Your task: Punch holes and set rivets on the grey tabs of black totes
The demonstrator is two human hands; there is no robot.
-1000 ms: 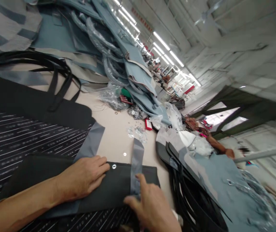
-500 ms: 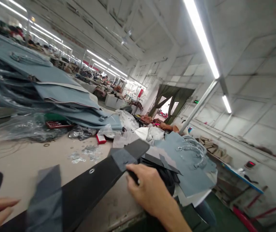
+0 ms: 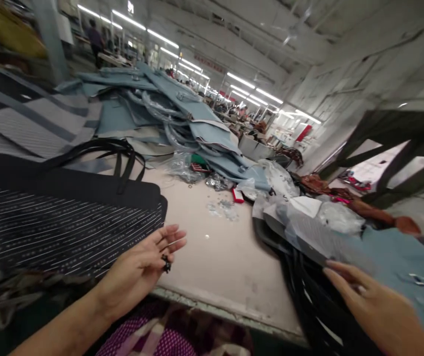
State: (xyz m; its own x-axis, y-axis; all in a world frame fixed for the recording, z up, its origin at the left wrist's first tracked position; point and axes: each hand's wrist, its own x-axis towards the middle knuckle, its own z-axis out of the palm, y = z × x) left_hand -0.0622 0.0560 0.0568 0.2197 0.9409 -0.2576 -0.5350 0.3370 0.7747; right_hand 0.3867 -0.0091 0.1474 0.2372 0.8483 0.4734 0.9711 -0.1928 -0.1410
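My left hand is over the table's front part, palm partly up and fingers stretched out. A small black piece, too small to identify, is held at its thumb. Left of it lies a black bag panel with white dashed stripes and thin black handles. My right hand, blurred, has its fingers extended over a pile of black bag pieces with dangling black straps. Its fingertips are at the pile's edge; contact is unclear. Small metal washers lie scattered on the table.
Blue-grey bag panels with plastic-wrapped handles are heaped at the back. A red and white box stands beside clear plastic bags. More blue panels lie at right. A person stands far behind.
The view has swung left. The black strip with an eyelet, earlier held by my right hand, is off the table's middle. My left hand has come into fuller view with a small black piece.
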